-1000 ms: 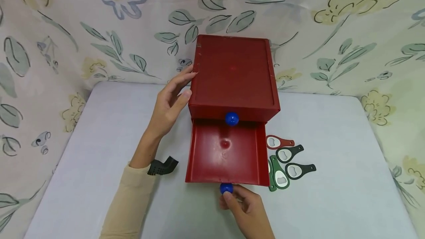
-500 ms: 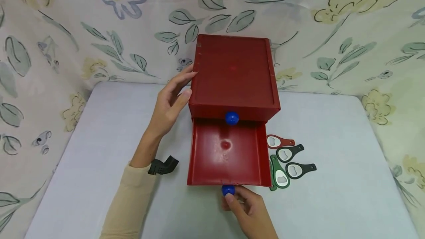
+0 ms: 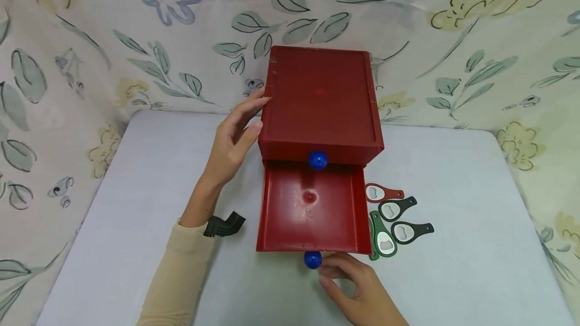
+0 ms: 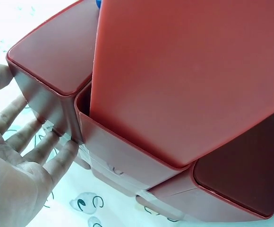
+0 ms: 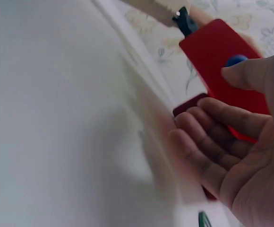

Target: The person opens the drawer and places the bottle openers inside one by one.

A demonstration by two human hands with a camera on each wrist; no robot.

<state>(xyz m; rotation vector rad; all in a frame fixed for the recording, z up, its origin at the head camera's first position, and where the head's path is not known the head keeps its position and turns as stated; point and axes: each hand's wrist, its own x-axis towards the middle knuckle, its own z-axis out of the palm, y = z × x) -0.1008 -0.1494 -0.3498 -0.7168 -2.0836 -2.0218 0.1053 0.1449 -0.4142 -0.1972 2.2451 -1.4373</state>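
Note:
A red plastic drawer cabinet (image 3: 321, 97) stands at the back of the table. Its lower drawer (image 3: 285, 215) is pulled out and holds nothing; a blue round knob (image 3: 312, 260) is on its front. Another blue knob (image 3: 318, 160) marks the upper drawer, which is closed. My left hand (image 3: 233, 142) rests against the cabinet's left side with fingers extended, as the left wrist view also shows (image 4: 28, 156). Just right of the lower knob is my right hand (image 3: 360, 286), its fingers loosely bent and thumb apart, holding nothing.
Several bottle openers lie right of the drawer: a red one (image 3: 383, 193), black ones (image 3: 412, 232) and green ones (image 3: 385, 243), one partly hidden by the drawer. A black wrist mount (image 3: 225, 224) sticks out from the left wrist. Floral cloth (image 3: 181, 64) hangs behind the white table (image 3: 453, 275).
The lower drawer came slightly further out, then stayed. My right hand has let go of its blue knob and shifted right, thumb spread. My left hand keeps its place on the cabinet.

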